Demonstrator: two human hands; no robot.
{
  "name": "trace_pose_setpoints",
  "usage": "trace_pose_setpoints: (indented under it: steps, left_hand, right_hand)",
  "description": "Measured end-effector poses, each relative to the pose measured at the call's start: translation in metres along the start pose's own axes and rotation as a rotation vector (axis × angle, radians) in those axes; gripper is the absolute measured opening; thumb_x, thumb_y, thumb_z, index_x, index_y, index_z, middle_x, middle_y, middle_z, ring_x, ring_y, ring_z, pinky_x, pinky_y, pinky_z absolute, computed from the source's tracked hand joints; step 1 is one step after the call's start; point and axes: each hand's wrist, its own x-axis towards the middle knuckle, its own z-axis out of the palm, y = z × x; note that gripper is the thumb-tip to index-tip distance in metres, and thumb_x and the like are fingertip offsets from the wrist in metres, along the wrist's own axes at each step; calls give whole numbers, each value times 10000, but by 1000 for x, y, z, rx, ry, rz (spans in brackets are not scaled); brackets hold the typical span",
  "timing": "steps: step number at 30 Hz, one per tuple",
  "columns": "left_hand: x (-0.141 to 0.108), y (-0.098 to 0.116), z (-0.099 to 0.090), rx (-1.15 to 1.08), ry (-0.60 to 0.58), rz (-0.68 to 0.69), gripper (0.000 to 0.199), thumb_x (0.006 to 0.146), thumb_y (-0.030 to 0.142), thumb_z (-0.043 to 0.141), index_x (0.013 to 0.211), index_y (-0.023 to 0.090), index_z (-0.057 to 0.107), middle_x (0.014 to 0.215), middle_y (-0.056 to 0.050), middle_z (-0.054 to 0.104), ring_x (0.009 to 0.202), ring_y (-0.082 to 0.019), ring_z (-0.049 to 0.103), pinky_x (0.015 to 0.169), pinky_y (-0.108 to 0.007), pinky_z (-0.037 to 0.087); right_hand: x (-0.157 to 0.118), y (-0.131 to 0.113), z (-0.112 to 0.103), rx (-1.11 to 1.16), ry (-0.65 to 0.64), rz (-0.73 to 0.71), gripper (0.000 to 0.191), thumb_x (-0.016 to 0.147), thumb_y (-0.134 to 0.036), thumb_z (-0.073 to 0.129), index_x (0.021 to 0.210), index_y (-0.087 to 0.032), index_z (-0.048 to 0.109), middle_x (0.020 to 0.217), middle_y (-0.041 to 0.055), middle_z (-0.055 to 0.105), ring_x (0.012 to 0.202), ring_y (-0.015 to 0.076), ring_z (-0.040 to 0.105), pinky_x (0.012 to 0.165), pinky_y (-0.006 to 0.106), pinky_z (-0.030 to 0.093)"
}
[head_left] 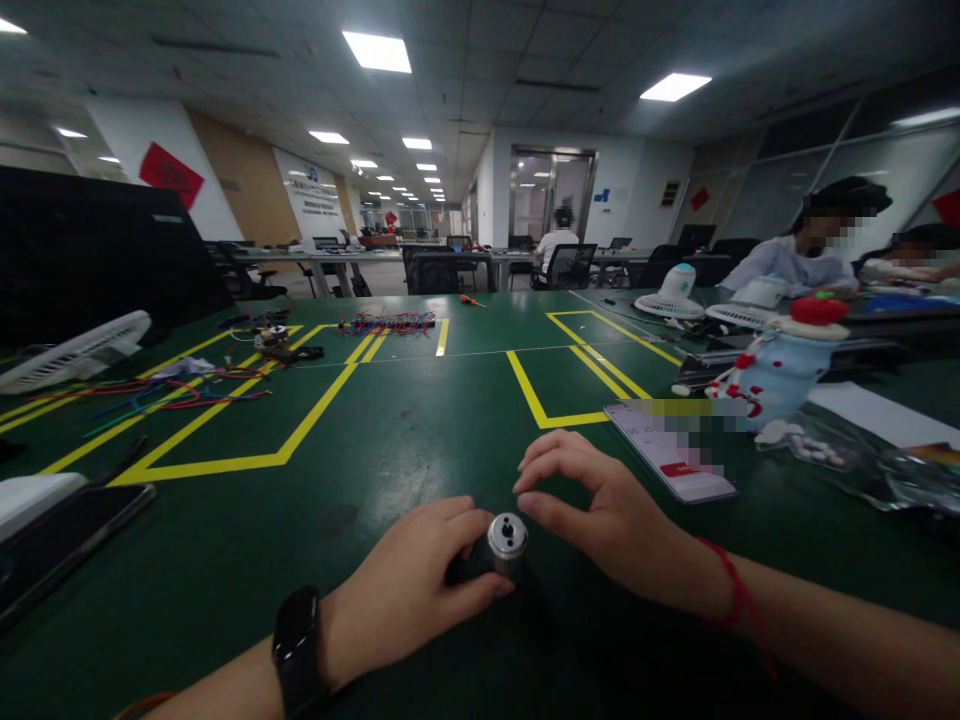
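Observation:
A small silver metal cylinder (508, 540), which looks like a small electric motor, stands upright on the green table. Its round top face shows a dark centre and small dark holes. My left hand (420, 570), with a black band on the wrist, grips it from the left, thumb at the near side and fingers behind. Just above and right of it is my right hand (600, 510), a red string round its wrist. Thumb and index fingertips there come together in a pinch; anything between them is too small or hidden to make out.
Right of my hands lies a phone (675, 455), near a light blue bottle (791, 360). Loose wires (187, 385) spread at left, beside a dark device (67, 545). Farther back are a wire bundle (390, 322) and an orange screwdriver (471, 300). A person (795, 250) sits at far right.

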Motion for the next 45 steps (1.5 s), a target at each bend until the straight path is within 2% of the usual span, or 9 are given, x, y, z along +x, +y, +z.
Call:
trace_pose_setpoints:
  steps: [7, 10, 13, 19, 24, 28, 34, 41, 45]
  left_hand:
    - [0, 1, 0, -5, -19, -21, 195, 903, 378, 624, 882, 192, 567, 835, 1, 553, 740, -172, 497, 633, -270, 347]
    - [0, -1, 0, -15, -17, -24, 190, 900, 366, 634, 877, 191, 562, 834, 7, 548, 744, -170, 497, 633, -271, 338]
    - [0, -1, 0, -23, -24, -29, 193, 899, 366, 637, 878, 191, 558, 839, 9, 547, 746, -170, 497, 636, -272, 337]
    - [-2, 1, -2, -45, -33, -31, 164, 907, 352, 630, 908, 203, 564, 874, 8, 550, 777, -175, 505, 665, -277, 347]
    - [-1, 1, -2, -46, -32, -31, 163, 906, 355, 630, 915, 206, 565, 872, 9, 542, 772, -175, 501, 661, -278, 344]
    - [-1, 0, -1, -41, -27, -24, 170, 905, 357, 634, 905, 205, 559, 862, 15, 539, 763, -170, 497, 653, -278, 339]
    - [-2, -3, 1, -26, -26, -27, 187, 899, 368, 642, 882, 200, 560, 843, 18, 540, 746, -165, 493, 637, -275, 336]
    - [1, -3, 2, -18, -22, -20, 188, 899, 375, 634, 924, 201, 568, 864, 1, 563, 762, -179, 509, 672, -286, 370]
    - [0, -1, 2, -13, -14, -13, 173, 898, 360, 629, 939, 201, 573, 883, -9, 579, 780, -185, 521, 695, -292, 386]
  right_hand:
    - [-9, 22, -9, -200, -333, 80, 89, 793, -260, 737, 874, -227, 723, 1021, 26, 602, 984, 202, 543, 887, 372, 415]
    - [-11, 23, -7, -240, -374, 78, 112, 782, -298, 746, 878, -241, 732, 1034, 24, 603, 999, 212, 537, 910, 397, 397]
    - [-7, 26, -10, -129, -322, 106, 136, 798, -312, 730, 899, -221, 720, 1026, 26, 619, 976, 194, 562, 874, 353, 424]
    - [8, 61, -29, -133, 14, 279, 225, 896, -373, 581, 907, -175, 685, 900, 40, 671, 827, 184, 607, 730, 320, 460]
    - [9, 85, -32, -197, -20, 295, 234, 888, -364, 583, 912, -169, 711, 909, 57, 681, 823, 199, 611, 732, 347, 463]
    - [5, 71, -27, -233, -104, 219, 159, 837, -352, 669, 878, -210, 729, 957, 36, 670, 931, 209, 586, 837, 372, 426]
    - [-4, 38, -9, -227, -400, -23, 185, 782, -345, 754, 938, -248, 733, 1010, 12, 643, 955, 194, 573, 875, 369, 402]
    - [-2, 11, 3, 73, -52, -18, 103, 867, -248, 678, 939, -188, 720, 923, 16, 616, 851, 131, 591, 750, 258, 466]
    - [1, -2, 7, 35, -104, -30, 100, 843, -214, 698, 933, -205, 739, 938, 14, 611, 873, 136, 590, 783, 267, 465]
